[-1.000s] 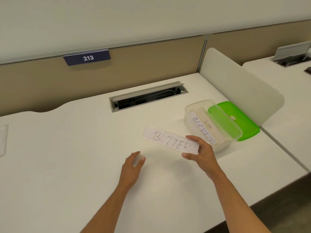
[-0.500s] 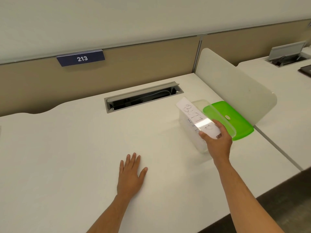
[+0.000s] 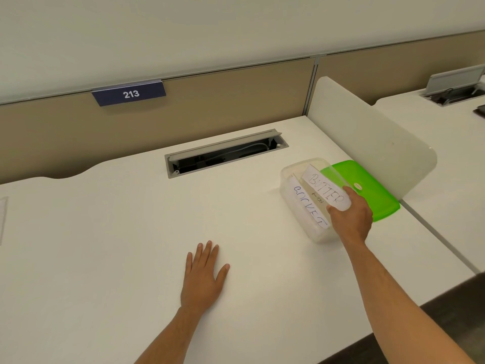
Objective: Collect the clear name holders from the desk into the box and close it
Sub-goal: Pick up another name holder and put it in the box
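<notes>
While the left hand (image 3: 201,281) lies flat, fingers straight, on the counter (image 3: 105,232), the right hand (image 3: 350,216) pinches one "BUTTER" name holder (image 3: 325,189) over the single box (image 3: 287,174), two holders inside.

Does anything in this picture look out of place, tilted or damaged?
Nothing looks damaged or spilled. The BUTTER name holder is tilted over the clear box, only because the right hand grips its near end. The green lid lies beside the box, not on it. The left hand rests flat on the desk.
</notes>
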